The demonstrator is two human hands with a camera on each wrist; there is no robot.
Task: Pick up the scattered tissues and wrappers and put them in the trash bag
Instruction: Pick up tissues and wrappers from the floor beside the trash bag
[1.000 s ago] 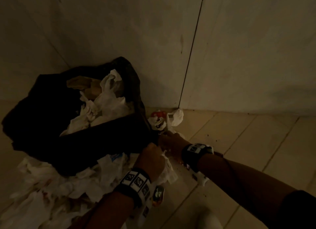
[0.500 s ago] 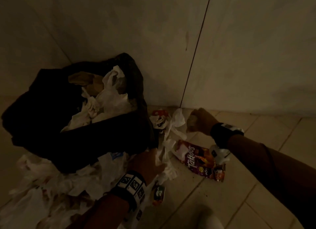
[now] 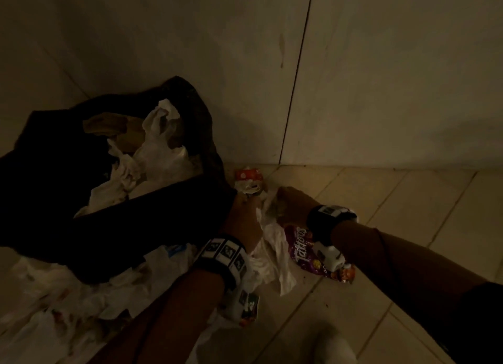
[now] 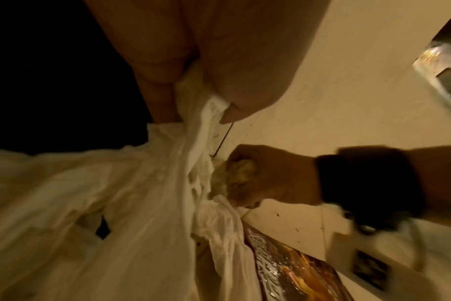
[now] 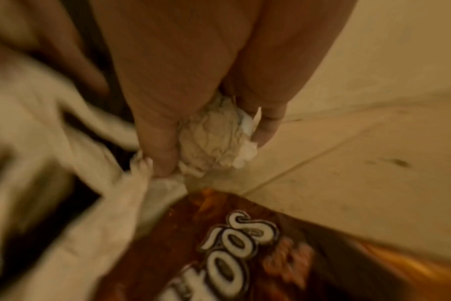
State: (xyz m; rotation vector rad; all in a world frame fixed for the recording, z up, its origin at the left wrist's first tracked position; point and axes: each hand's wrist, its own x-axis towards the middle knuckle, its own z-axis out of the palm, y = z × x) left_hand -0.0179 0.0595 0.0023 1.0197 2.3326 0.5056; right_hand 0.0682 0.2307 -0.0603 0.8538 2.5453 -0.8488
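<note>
Right hand [image 3: 288,200] has swung back in from the wall side: half a second ago it was out near the wall seam with its wad, well clear of the left; now it sits just beside the left hand [image 3: 243,219], near the rim of the black plastic trash bag [image 3: 114,227]. Reads as both loads converging on the bag opening, drop not yet made.

Right grip: fingers curled round a crumpled off-white tissue wad [image 5: 214,134], fully enclosed. Left grip: thumb and fingers pinching a long white tissue sheet [image 4: 193,146] that trails down to the tiled floor [image 3: 381,227], so part of it will probably drag unless lifted higher.

The shiny red-purple snack wrapper [image 3: 313,252] uncovered half a second ago is flat on the floor under the right wrist, untouched. The small red-and-white wrapper [image 3: 247,174] by the wall base and the spread of white tissues [image 3: 81,309] in front of the bag are also on the floor. Bag already holds white tissue and brown paper. Judgement: task is well short of done.

Hard to make out:
- head view is very dark; the left fingers are hidden behind the hand there
- right wrist view is motion-blurred
- can't tell whether the trailing sheet is one piece or several
- bag's left side is cut off
</note>
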